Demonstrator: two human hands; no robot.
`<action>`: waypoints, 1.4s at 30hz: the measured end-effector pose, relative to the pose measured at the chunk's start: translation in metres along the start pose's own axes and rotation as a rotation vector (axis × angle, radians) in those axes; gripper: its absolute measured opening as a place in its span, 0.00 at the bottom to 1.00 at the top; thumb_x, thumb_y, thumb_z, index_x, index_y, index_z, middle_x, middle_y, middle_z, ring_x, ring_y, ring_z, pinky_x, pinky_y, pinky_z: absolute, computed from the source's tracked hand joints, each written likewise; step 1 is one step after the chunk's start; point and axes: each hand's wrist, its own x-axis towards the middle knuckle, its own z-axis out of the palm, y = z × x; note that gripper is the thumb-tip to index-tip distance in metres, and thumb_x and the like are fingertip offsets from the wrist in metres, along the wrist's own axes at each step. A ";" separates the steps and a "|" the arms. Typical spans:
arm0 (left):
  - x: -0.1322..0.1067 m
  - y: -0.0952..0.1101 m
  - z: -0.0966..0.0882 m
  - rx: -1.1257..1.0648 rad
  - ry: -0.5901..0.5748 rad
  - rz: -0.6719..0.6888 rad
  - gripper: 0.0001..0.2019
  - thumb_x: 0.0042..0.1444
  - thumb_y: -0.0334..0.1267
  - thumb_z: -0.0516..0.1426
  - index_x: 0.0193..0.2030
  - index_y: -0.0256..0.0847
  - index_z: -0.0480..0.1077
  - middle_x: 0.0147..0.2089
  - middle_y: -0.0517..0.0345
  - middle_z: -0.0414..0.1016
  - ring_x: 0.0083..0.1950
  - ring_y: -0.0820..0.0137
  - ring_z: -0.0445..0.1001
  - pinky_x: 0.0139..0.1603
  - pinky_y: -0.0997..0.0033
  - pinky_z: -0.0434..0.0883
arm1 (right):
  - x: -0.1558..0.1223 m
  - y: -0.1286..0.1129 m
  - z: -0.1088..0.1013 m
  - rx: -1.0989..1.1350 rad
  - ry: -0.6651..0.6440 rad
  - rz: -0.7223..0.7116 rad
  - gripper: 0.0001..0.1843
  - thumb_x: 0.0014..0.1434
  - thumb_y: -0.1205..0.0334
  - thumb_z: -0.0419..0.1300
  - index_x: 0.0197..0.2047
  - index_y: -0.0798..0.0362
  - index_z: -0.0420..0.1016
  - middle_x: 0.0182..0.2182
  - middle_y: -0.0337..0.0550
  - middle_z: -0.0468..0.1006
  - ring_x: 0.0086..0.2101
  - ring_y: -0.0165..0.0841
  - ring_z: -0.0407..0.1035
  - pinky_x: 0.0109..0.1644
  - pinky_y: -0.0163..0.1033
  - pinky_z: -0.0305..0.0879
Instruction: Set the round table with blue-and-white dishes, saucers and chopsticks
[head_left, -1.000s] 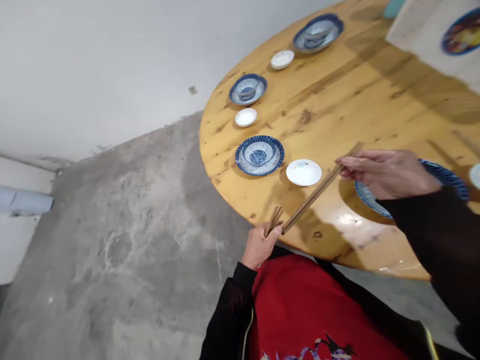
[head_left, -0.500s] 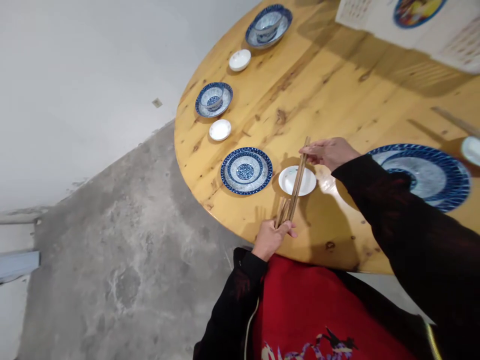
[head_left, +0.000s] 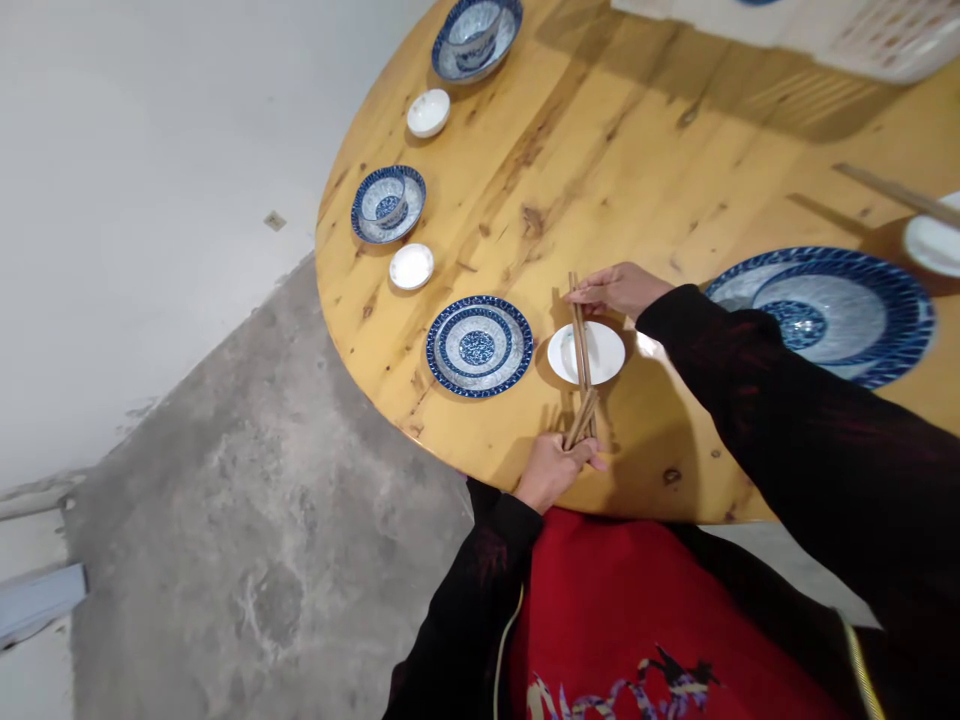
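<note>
My left hand [head_left: 559,468] is closed around a bundle of wooden chopsticks [head_left: 583,418] near the table's front edge. With its fingertips, my right hand [head_left: 619,291] pinches the far end of a pair of long chopsticks [head_left: 580,345]. That pair lies across a small white dish [head_left: 606,355], and its near end reaches the bundle at my left hand. Left of the dish sits a blue-and-white plate [head_left: 439,350] with a patterned bowl [head_left: 477,347] on it. Under and beyond my right forearm is another blue-and-white plate [head_left: 900,320], partly covered by the sleeve.
Along the round wooden table's [head_left: 510,180] left rim stand a plate with a bowl [head_left: 384,203], small white dishes [head_left: 412,267] [head_left: 428,113] and a farther plate [head_left: 442,65]. A white basket [head_left: 855,40] is at the back right. One chopstick [head_left: 892,190] rests on a dish [head_left: 934,245].
The long chopsticks have turned more upright over the white dish, and my right hand has moved slightly left with them. The bundle in my left hand now tilts right. The view has shifted.
</note>
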 end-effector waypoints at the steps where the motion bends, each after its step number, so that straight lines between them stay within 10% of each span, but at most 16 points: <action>1: 0.001 0.000 0.000 0.002 -0.016 -0.011 0.14 0.59 0.42 0.60 0.32 0.35 0.82 0.28 0.50 0.79 0.27 0.70 0.63 0.32 0.69 0.62 | 0.001 0.000 0.000 -0.004 0.000 0.002 0.14 0.62 0.78 0.65 0.25 0.60 0.75 0.16 0.37 0.72 0.22 0.24 0.63 0.31 0.32 0.60; 26: 0.007 -0.006 -0.013 0.144 0.052 0.047 0.20 0.63 0.49 0.55 0.27 0.39 0.77 0.30 0.51 0.78 0.32 0.64 0.72 0.41 0.63 0.71 | -0.019 -0.003 0.004 -0.092 0.240 -0.024 0.10 0.67 0.68 0.61 0.32 0.59 0.75 0.26 0.44 0.78 0.27 0.28 0.70 0.39 0.36 0.69; 32: -0.006 0.004 -0.032 0.166 0.208 0.167 0.23 0.64 0.53 0.53 0.24 0.43 0.74 0.33 0.51 0.79 0.38 0.61 0.76 0.47 0.61 0.71 | -0.075 0.003 -0.001 -0.514 0.481 -0.108 0.13 0.63 0.55 0.63 0.35 0.58 0.80 0.33 0.54 0.82 0.35 0.41 0.73 0.38 0.40 0.62; 36: -0.013 0.013 -0.041 0.155 0.271 0.198 0.24 0.64 0.55 0.53 0.25 0.41 0.73 0.33 0.51 0.78 0.40 0.63 0.75 0.49 0.62 0.71 | -0.105 0.010 0.022 -0.980 0.394 -0.068 0.25 0.66 0.41 0.56 0.39 0.54 0.83 0.39 0.58 0.84 0.40 0.49 0.77 0.37 0.43 0.61; 42: -0.018 0.009 -0.041 0.175 0.273 0.193 0.24 0.66 0.53 0.52 0.25 0.40 0.73 0.31 0.52 0.77 0.40 0.64 0.75 0.48 0.64 0.71 | -0.100 0.021 0.047 -1.053 0.368 -0.034 0.29 0.64 0.37 0.56 0.46 0.55 0.82 0.40 0.61 0.84 0.42 0.54 0.78 0.39 0.45 0.65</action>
